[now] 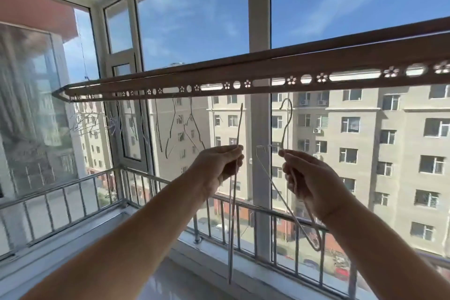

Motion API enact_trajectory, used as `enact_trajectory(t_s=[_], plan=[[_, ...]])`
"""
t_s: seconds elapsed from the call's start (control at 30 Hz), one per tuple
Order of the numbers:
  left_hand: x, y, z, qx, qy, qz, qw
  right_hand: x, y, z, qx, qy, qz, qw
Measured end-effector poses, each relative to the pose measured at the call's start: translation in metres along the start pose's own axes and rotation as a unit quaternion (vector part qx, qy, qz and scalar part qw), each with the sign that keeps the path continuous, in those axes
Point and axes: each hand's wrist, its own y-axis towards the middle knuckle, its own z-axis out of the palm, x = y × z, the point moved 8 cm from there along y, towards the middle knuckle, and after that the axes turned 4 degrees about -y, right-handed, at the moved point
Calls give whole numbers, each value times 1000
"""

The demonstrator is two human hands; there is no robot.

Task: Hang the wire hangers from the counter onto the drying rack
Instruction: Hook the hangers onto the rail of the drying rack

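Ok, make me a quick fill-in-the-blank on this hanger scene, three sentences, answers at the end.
1. Each hand, left hand and right hand, holds ____ thin wire hanger.
2. The right hand's thin wire hanger has its hook ____ the long brown perforated drying rack bar.
3. The already hung wire hangers are on the bar's ____ part.

Answers: one; below; left

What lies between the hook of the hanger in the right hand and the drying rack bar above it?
Nothing. In the head view the hook of the right hand's hanger sits just under the drying rack bar, with only window glass and the building opposite behind the gap.
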Motion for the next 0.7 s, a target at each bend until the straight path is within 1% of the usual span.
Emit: enact_trajectory(t_s=[0.17, 0.3, 0.43, 0.7], plan=[[-40, 54, -28, 18, -26, 11, 999, -7, 54, 47, -14, -4, -20, 1000], [-58, 97, -47, 23, -22, 12, 999, -8, 90, 70, -28, -45, -35, 998], [-63, 139, -61, 16, -20, 8, 1000, -10, 125, 79, -53, -74, -36, 995], [-67, 207, -76, -3, -38, 9, 999, -11, 194, 83, -41, -102, -44, 993]])
